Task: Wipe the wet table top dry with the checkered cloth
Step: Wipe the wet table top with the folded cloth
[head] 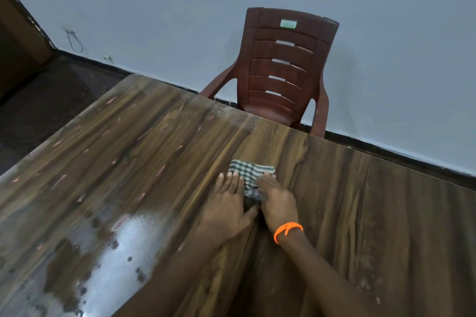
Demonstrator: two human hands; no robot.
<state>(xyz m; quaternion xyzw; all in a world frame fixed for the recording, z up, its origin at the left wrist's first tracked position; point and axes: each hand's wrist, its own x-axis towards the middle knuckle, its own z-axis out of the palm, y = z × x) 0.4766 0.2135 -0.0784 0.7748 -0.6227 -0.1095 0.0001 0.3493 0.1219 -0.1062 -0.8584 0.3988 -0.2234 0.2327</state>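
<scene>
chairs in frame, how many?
1. A brown plastic chair stands at the table's far edge, against the wall. Others may be out of view.

bare table top (360, 213) all round; chair (280, 72) beyond far edge

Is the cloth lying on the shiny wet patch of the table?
No, the cloth lies under both hands near the middle of the table, while the shiny wet patch is apart from it, toward the left near corner.
</scene>
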